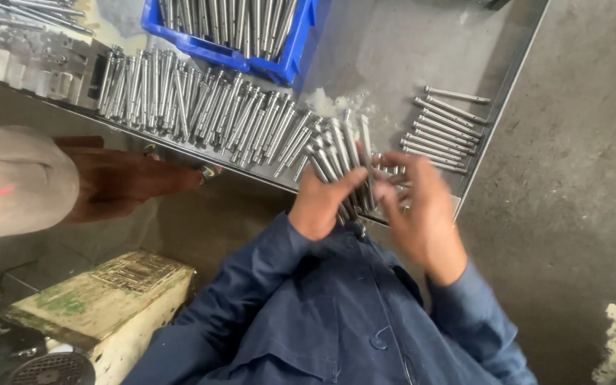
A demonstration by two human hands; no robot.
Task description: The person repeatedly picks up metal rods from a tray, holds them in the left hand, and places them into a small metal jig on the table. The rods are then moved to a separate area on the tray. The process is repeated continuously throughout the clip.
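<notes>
Rods (342, 160), a fanned bundle of grey metal ones, sit at the tray's (422, 50) near edge, gripped in the left hand (320, 203), which is closed round their lower ends. Right hand (415, 207) is half open, its fingers touching the bundle's right side; whether it pinches one rod I cannot tell. Squaring the ends well probably calls for a firm left grip and light right fingers. More rods lie in a row (201, 107) along that edge, a smaller set (445, 128) by the right edge, a blue bin (237, 32) behind.
</notes>
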